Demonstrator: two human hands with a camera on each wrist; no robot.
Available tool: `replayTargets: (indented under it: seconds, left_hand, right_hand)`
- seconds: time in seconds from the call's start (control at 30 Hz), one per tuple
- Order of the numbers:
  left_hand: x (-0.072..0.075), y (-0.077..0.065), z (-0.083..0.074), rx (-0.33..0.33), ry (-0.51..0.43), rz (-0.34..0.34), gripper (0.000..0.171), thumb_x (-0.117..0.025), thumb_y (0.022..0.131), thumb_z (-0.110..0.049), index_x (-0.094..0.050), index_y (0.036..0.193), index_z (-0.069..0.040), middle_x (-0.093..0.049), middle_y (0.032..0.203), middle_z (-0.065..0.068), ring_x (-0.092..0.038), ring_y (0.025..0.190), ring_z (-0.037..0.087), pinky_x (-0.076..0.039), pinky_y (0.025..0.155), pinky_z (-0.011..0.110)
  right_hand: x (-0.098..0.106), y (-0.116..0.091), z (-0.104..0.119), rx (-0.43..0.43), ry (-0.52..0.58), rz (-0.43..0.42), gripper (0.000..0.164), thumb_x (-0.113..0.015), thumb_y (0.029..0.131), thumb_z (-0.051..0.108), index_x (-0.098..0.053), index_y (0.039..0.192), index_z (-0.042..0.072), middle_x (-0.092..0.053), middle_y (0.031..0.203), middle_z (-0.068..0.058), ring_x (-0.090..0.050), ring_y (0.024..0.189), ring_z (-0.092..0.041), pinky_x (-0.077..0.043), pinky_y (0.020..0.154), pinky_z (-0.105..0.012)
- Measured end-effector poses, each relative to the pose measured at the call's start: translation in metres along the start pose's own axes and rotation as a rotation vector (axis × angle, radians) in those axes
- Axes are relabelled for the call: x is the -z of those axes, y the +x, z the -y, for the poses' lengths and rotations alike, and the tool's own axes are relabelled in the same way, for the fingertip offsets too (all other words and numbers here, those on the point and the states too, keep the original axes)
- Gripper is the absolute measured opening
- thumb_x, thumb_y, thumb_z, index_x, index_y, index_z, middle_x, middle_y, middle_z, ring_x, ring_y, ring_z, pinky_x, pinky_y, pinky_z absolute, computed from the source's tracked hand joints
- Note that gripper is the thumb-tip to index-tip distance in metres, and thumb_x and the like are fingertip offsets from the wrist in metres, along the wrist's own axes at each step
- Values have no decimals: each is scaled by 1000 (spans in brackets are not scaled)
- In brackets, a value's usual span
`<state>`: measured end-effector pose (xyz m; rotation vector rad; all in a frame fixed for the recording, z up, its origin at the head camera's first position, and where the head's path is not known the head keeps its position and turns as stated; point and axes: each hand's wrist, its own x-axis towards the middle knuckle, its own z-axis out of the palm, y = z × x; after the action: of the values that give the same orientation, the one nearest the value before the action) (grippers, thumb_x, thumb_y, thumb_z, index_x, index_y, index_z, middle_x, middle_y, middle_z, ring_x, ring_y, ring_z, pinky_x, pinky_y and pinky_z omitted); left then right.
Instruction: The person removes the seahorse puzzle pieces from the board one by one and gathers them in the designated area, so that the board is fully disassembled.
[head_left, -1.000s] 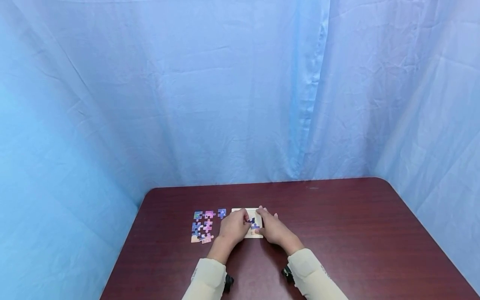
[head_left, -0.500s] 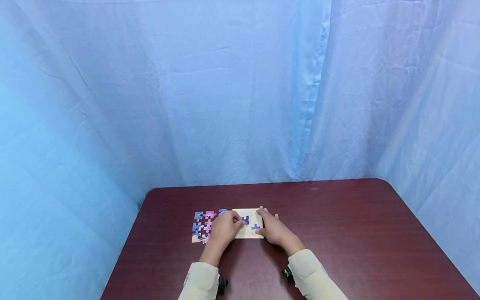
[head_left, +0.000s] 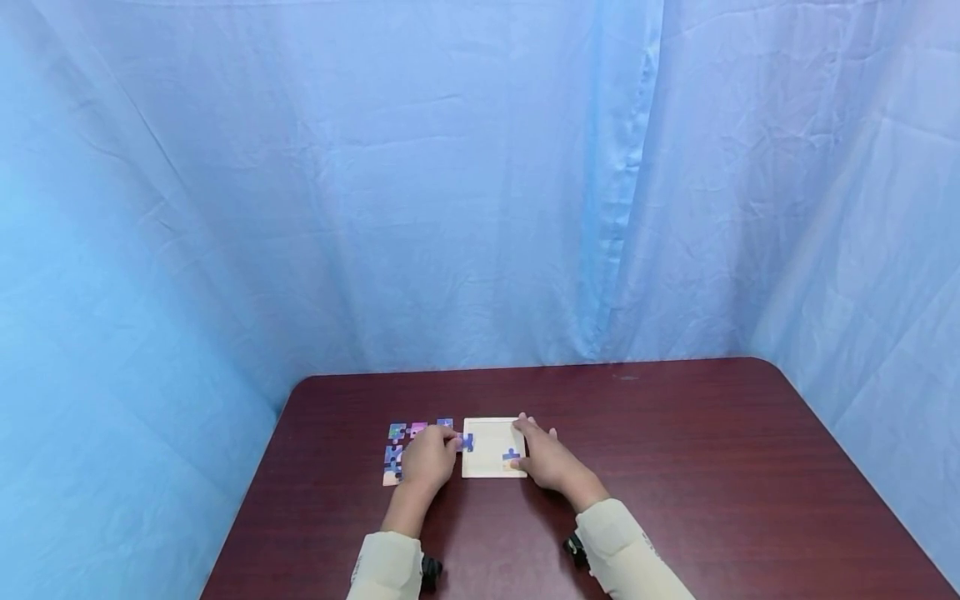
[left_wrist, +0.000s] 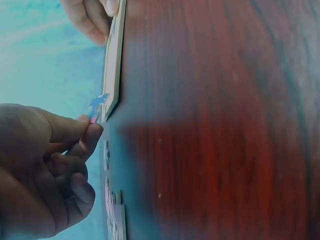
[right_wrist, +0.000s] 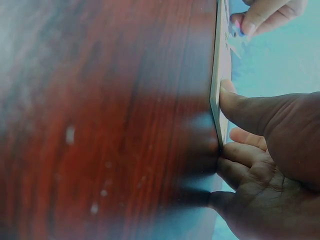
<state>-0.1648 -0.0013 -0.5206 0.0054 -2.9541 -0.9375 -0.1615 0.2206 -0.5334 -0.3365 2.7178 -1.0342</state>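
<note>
My left hand (head_left: 429, 457) pinches a blue and purple jigsaw puzzle piece (head_left: 468, 442) between thumb and fingertips, at the left edge of a pale wooden puzzle tray (head_left: 487, 422). In the left wrist view this piece (left_wrist: 96, 104) stands tilted by the tray's corner, pink at its pinched end. My right hand (head_left: 551, 457) rests on the tray's right side, thumb near the lower corner and fingers outstretched toward the upper one. Beside that thumb, a blue and cream puzzle piece (head_left: 511, 457) lies in the tray's lower right corner.
Several loose puzzle pieces (head_left: 393, 454) lie on the dark red table (head_left: 675, 467) left of the tray, partly hidden behind my left hand. Light blue curtains (head_left: 480, 208) hang behind the table and at both sides.
My left hand has moved left from the middle of the tray to its left edge, carrying the pinched puzzle piece along. My right hand has stayed in place on the tray.
</note>
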Motion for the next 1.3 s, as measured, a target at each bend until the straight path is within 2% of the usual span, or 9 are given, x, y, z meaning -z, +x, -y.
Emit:
replayTargets:
  seconds: [0.23, 0.33, 0.47, 0.63, 0.77, 0.87, 1.03, 1.17, 1.3]
  left_hand:
    - [8, 2, 9, 48, -9, -37, 12, -74, 98, -19, -81, 102, -10, -78, 89, 3, -64, 71, 14, -50, 60, 35]
    - [11, 4, 13, 97, -13, -49, 14, -75, 98, -22, -80, 104, -11, -78, 87, 1, -67, 74, 14, -53, 66, 39]
    - [14, 5, 17, 119, 6, -57, 12, -75, 98, -24, -81, 102, -14, -77, 84, -2, -67, 75, 14, -54, 73, 44]
    - [16, 6, 20, 118, 28, -51, 13, -74, 99, -24, -82, 103, -16, -77, 85, -3, -64, 70, 12, -51, 68, 41]
    - [19, 5, 21, 125, 18, -46, 13, -73, 99, -24, -81, 106, -15, -76, 78, -1, -60, 55, 11, -47, 60, 35]
    - [22, 5, 22, 137, 10, -47, 21, -74, 99, -27, -81, 116, -15, -79, 85, 4, -58, 46, 12, -49, 59, 36]
    - [25, 6, 23, 133, 33, -90, 35, -76, 97, -31, -77, 130, -17, -82, 100, 9, -59, 52, 11, -56, 69, 45]
    - [24, 6, 20, 121, 23, -82, 35, -75, 98, -30, -76, 130, -16, -80, 88, 5, -60, 50, 12, -55, 67, 44]
    - [20, 5, 15, 68, 6, -62, 32, -75, 99, -26, -78, 127, -13, -76, 78, 1, -57, 56, 11, -46, 59, 36]
  right_hand:
    - [0, 0, 0, 6, -3, -2, 64, -71, 99, 6, -43, 155, -6, -30, 171, -27, -25, 162, -43, -14, 128, -69]
    - [0, 0, 0, 12, -6, -3, 63, -71, 99, 6, -44, 154, -7, -30, 170, -27, -25, 161, -44, -14, 128, -70]
    - [1, 0, 0, 11, -8, 3, 62, -71, 99, 6, -44, 154, -7, -29, 171, -27, -24, 161, -44, -14, 128, -69]
    - [2, -1, 1, 7, -15, 7, 62, -71, 99, 7, -45, 153, -6, -29, 171, -27, -24, 162, -44, -14, 129, -68]
    - [2, -1, 2, 10, -11, 3, 61, -71, 99, 7, -46, 152, -6, -29, 171, -27, -25, 161, -44, -14, 128, -69]
    - [2, -1, 2, 11, -7, 2, 61, -71, 99, 7, -46, 152, -7, -29, 171, -28, -25, 161, -44, -14, 128, -70]
    - [2, 0, 2, 13, -11, 1, 61, -71, 99, 7, -46, 152, -7, -29, 171, -28, -25, 161, -44, -14, 128, -70]
    - [2, -1, 2, 9, -10, 1, 61, -71, 99, 8, -46, 153, -7, -29, 171, -27, -25, 161, -44, -14, 128, -69]
    - [3, -2, 3, 10, -1, 6, 59, -71, 99, 7, -47, 152, -7, -29, 171, -27, -24, 162, -44, -14, 128, -69]
